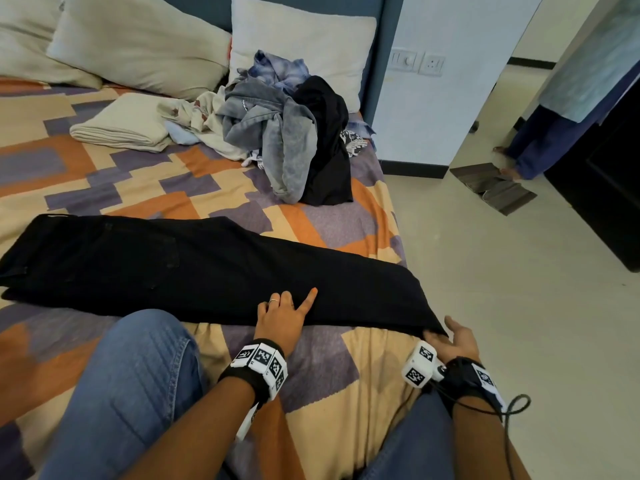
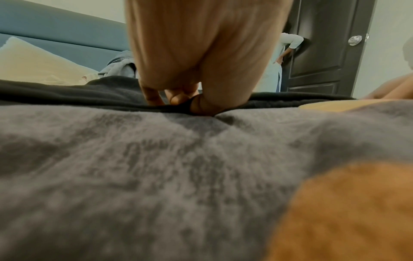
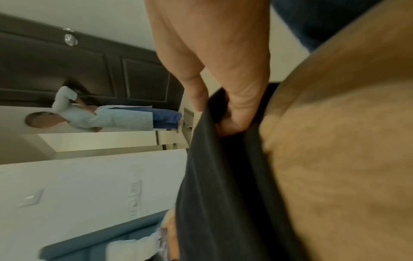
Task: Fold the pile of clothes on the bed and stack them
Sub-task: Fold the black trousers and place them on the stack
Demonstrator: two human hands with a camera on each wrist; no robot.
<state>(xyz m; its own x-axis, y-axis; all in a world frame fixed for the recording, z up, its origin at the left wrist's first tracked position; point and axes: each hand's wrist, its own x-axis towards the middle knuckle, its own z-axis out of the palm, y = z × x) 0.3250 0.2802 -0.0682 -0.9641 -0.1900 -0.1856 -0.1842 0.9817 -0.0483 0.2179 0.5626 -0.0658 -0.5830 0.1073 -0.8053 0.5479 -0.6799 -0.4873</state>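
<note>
Black trousers (image 1: 173, 268) lie flat across the patterned bedspread (image 1: 104, 181), waist at the left and leg end at the right near the bed's edge. My left hand (image 1: 287, 311) sits on their near edge, index finger straight on top. In the left wrist view the thumb and curled fingers of this hand (image 2: 190, 98) pinch the dark fabric (image 2: 67, 91). My right hand (image 1: 446, 336) grips the leg end. The right wrist view shows the black cloth (image 3: 223, 194) bunched between its thumb and fingers (image 3: 232, 113). An unfolded pile of clothes (image 1: 287, 126) lies further up the bed.
A folded cream item (image 1: 121, 123) lies left of the pile, with pillows (image 1: 138, 43) behind it. My knees in blue jeans (image 1: 131, 375) rest on the bed. The bed's right edge drops to a pale floor (image 1: 502, 271). A person (image 1: 561, 109) stands by a dark door.
</note>
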